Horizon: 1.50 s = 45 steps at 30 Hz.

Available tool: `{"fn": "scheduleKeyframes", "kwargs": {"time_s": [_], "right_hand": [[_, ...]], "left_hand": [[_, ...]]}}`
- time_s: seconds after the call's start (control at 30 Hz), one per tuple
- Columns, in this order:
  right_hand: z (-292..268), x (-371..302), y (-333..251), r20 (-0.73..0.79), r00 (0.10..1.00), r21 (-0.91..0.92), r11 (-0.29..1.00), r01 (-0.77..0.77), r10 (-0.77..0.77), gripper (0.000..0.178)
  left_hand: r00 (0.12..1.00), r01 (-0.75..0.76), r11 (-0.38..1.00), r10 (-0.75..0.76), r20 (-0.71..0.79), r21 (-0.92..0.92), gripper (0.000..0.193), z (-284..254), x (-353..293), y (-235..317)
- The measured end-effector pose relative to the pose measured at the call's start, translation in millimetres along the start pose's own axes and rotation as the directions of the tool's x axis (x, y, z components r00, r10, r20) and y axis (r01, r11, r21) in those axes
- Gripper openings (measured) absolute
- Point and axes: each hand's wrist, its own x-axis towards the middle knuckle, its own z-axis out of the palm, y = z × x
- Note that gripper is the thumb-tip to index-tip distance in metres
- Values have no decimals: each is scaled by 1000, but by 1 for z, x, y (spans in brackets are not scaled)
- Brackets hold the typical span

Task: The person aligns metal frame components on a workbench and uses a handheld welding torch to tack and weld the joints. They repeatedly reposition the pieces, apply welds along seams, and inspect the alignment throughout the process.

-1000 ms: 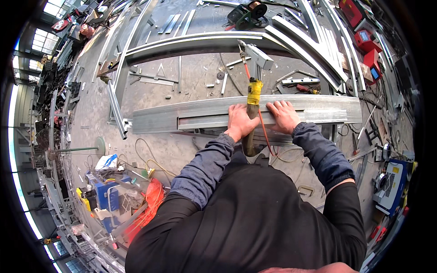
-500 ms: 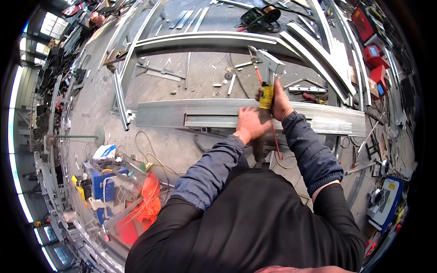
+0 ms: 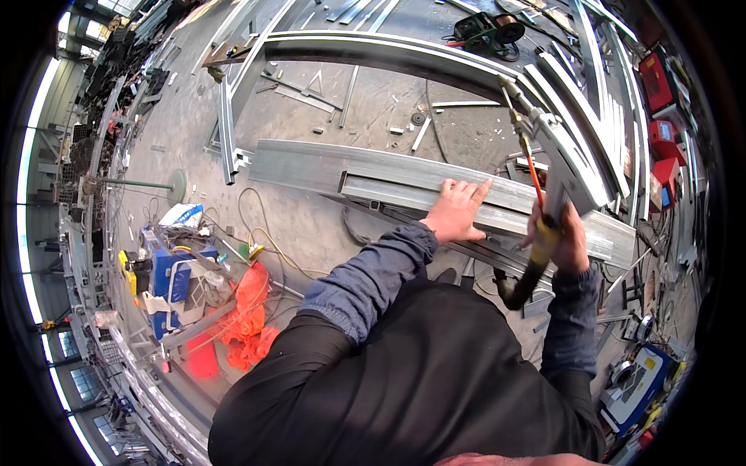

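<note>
My left hand point(image 3: 457, 211) lies on a long silvery metal profile point(image 3: 311, 165), its fingers spread over the top face. A slot runs along this piece, with a narrower metal strip point(image 3: 404, 196) in it. To the right, my right hand point(image 3: 573, 245) is closed around the grip of a grey-white welding gun point(image 3: 566, 159). The gun has a yellow band on its grip and a thin nozzle pointing away from me. An orange hose point(image 3: 534, 175) runs along it, and a thick dark cable point(image 3: 531, 281) hangs from its lower end. The nozzle is apart from the profile.
Beyond the profile stands a metal frame point(image 3: 373, 46), with offcuts on the concrete floor. A wire-spool machine point(image 3: 488, 33) sits farther back. At left are a blue-and-white machine point(image 3: 172, 287) and orange cloth point(image 3: 250, 299). Another blue-and-white machine point(image 3: 639, 380) stands at lower right.
The welding gun has swung right and down in my right hand. My left hand has left the gun's grip and now rests spread on the profile. The whole view has shifted and tilted.
</note>
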Motion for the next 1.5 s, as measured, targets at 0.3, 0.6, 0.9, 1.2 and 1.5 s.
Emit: {"fn": "scheduleKeyframes", "kwargs": {"time_s": [0.3,0.6,0.9,1.2,1.5], "right_hand": [[67,-19,-17,151,956,8,967,-256,252,116],[140,41,-13,334,897,-654,757,0,288,53],[150,60,45,270,842,-790,607,-83,467,58],[164,73,47,275,828,-798,597,-87,489,59],[163,74,51,270,828,-794,600,-98,492,60]], "left_hand": [[998,67,989,-66,-11,128,98,17,4,4],[992,71,977,-47,-120,202,50,44,9,-7],[991,89,985,-73,-110,147,44,49,13,-5],[995,95,990,-95,-1,109,73,42,15,-3],[997,76,979,-70,-38,188,44,45,13,-5]]}}
